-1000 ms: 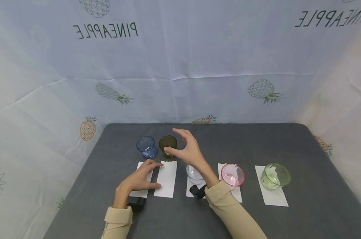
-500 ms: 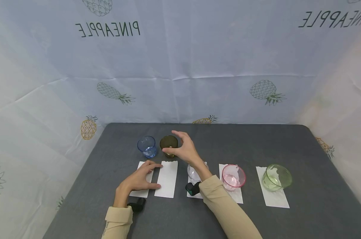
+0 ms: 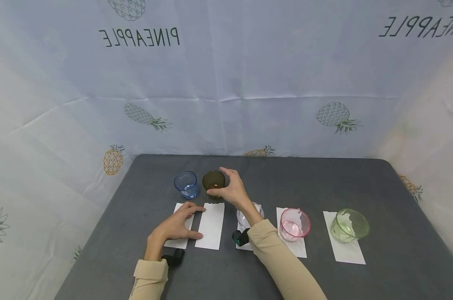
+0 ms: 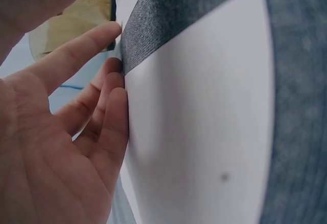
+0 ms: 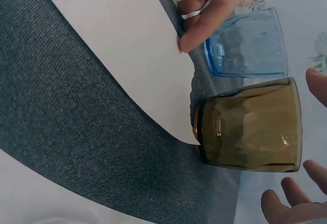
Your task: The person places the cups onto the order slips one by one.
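Note:
My right hand (image 3: 235,191) reaches to an amber glass tumbler (image 3: 213,180), its thumb on the near side and fingers at the far right. In the right wrist view, gaps show between the fingertips and the rim of the upright tumbler. My left hand (image 3: 175,225) lies low over two white paper strips, with thumb and fingers spread. Its fingertips rest at the left strip (image 3: 177,243) and reach the edge of the other strip (image 3: 210,227). Beside the amber tumbler stands a blue glass tumbler (image 3: 186,184). Both tumblers stand just behind the strips.
To the right, a clear glass (image 3: 243,220), partly hidden by my right wrist, a pink glass (image 3: 294,224) and a green glass (image 3: 349,225) each stand on a paper strip. The dark grey table (image 3: 286,179) ends at a pineapple-print cloth (image 3: 226,125).
My right hand has come down slightly closer to the amber tumbler, and its forearm has swung a little left. The left hand stays at the strips. The glasses have not moved.

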`<state>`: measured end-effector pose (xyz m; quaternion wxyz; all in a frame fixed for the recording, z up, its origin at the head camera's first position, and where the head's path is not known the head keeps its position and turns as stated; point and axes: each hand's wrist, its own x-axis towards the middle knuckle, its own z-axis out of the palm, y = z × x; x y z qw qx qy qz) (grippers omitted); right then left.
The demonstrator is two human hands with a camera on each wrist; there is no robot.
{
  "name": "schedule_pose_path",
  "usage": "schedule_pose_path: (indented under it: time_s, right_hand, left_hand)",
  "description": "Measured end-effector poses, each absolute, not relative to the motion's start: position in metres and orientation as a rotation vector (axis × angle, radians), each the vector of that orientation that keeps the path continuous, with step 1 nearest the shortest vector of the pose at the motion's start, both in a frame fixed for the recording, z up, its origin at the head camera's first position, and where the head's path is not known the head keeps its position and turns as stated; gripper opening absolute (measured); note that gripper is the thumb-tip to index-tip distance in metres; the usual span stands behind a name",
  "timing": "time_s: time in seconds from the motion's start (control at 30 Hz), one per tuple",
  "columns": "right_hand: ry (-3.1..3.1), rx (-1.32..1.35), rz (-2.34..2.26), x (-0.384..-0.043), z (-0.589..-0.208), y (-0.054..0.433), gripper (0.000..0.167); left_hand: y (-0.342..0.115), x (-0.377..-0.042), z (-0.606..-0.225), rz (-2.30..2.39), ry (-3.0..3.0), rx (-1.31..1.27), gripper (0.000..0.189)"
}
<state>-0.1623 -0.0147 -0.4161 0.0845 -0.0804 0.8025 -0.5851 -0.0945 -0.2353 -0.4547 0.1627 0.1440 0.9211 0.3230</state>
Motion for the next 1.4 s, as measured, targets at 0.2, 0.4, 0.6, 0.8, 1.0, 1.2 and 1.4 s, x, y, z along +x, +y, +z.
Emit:
schedule_pose_path:
  time_s: [0.2,0.4,0.6,0.8,1.0,1.2,1.4]
  right_hand:
    - [2.387,-0.2,-1.715,-0.1641,-0.4174,-0.0168,0.09]
    - [2.397,-0.206,-1.665,-0.1652,-0.4176,-0.0187,0.093]
    - [2.402,-0.186,-1.66,-0.166,-0.42,-0.0203,0.092]
    - [2.418,-0.196,-1.659,-0.1657,-0.4203,-0.0206,0.087]
    - [2.435,-0.22,-1.663,-0.1647,-0.4192,-0.0207,0.085]
    - [2.44,-0.235,-1.679,-0.1636,-0.4195,-0.0212,0.084]
    - [2.473,-0.256,-1.665,-0.1646,-0.4209,-0.021,0.083]
  left_hand:
    - [-0.2364,-0.0937,-0.4558,0.919,2.63,0.417,0.077]
    - [-0.2359,-0.0931,-0.4557,0.917,2.64,0.435,0.078]
    - [-0.2349,-0.0926,-0.4559,0.918,2.648,0.444,0.077]
    - [-0.235,-0.0926,-0.4558,0.913,2.648,0.439,0.078]
    - [-0.2358,-0.0934,-0.4565,0.924,2.642,0.433,0.078]
    - [-0.2363,-0.0932,-0.4576,0.924,2.642,0.43,0.079]
    - [-0.238,-0.095,-0.4582,0.935,2.64,0.448,0.079]
